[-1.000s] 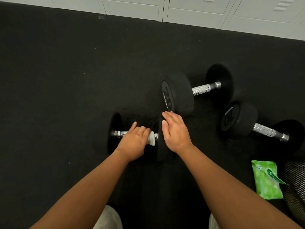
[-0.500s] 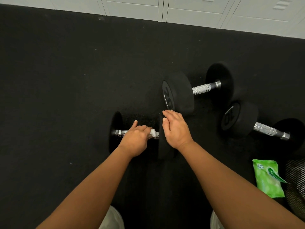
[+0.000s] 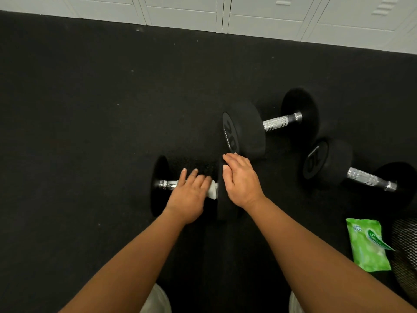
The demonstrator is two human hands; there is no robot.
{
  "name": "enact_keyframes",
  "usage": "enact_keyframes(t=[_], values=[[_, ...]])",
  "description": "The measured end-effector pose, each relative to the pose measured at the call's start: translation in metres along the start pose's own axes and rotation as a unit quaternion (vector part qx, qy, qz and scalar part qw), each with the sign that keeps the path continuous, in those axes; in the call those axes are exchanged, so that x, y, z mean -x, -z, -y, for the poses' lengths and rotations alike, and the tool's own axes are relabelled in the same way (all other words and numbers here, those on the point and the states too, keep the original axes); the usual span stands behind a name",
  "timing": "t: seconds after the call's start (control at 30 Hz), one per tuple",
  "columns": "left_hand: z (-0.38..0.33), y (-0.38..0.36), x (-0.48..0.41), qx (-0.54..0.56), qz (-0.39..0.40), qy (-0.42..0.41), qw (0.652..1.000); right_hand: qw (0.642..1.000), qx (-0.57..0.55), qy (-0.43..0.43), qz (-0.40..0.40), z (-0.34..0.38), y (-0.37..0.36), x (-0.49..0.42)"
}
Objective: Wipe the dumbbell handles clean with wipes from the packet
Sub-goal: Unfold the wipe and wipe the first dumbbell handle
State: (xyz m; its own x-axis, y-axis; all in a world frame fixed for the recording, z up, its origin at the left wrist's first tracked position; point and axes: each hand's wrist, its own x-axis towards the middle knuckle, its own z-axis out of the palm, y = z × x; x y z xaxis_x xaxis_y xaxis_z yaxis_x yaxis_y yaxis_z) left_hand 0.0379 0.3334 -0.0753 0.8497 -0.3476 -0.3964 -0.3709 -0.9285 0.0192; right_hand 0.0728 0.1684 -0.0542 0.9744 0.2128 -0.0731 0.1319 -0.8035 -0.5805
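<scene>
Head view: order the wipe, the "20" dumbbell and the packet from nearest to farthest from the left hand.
1. Wipe, on the handle under the left hand.
2. "20" dumbbell, ahead and to the right.
3. Packet, far right.

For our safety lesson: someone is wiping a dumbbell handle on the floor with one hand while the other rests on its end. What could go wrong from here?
1. The near dumbbell has round heads, and only the flat right hand on one head steadies it. It could roll and pinch the fingertips against the 20 dumbbell close by.
2. The left hand presses the wipe near one end of the handle, so the bare stretch might be missed.
</scene>
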Motion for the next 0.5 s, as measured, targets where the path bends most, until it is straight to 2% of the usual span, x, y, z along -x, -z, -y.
enact_keyframes(t=[0.13, 0.33, 0.5], values=[[0.013, 0.004, -0.001, -0.008, 0.027, 0.007, 1.000, 1.000, -0.003, -0.004, -0.002, 0.001, -0.001, -0.002], [-0.015, 0.010, -0.012, -0.036, 0.038, -0.003, 0.999, 1.000, 0.005, -0.011, 0.008, -0.001, 0.000, -0.007], [-0.002, 0.008, -0.005, 0.019, -0.005, -0.027, 0.999, 1.000, 0.006, -0.005, 0.014, 0.000, 0.002, -0.004]])
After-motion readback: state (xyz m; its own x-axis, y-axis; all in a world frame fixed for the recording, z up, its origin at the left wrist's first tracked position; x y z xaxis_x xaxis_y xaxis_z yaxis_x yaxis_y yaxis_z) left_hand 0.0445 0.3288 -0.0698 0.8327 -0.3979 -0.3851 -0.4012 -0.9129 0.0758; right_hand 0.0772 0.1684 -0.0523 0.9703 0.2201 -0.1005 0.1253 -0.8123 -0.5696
